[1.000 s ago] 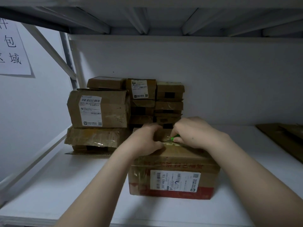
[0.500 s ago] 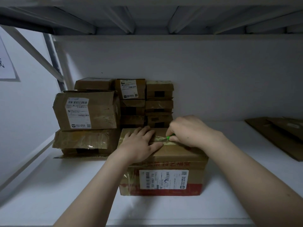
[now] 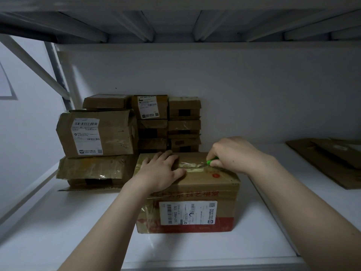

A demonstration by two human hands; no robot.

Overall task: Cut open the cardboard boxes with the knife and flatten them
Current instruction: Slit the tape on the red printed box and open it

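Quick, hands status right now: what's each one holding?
Left hand: open, fingers flat, pressing on top of the box.
Right hand: closed, gripping the green knife at the tape seam.

The taped box [image 3: 195, 192] sat mid-shelf. Its back edge was close against the stacked small parcels [image 3: 183, 122] and its left side just beside the crushed cartons [image 3: 93, 167], so no gap showed behind it or at its left rear. The left hand [image 3: 158, 173] lay flat on the lid's left half. The right hand [image 3: 234, 153], gripping the green knife [image 3: 212, 160], covered the seam's right end, and a short stretch of tape lay bare between them. Bare white shelf board [image 3: 58, 222] lay in front of the box and at its left front. A wide bare strip ran rightward to the flattened cardboard [image 3: 332, 163]. The upper shelf's ribbed underside [image 3: 175, 20] capped the bay well above the stacks, and the back wall [image 3: 244, 90] closed it.
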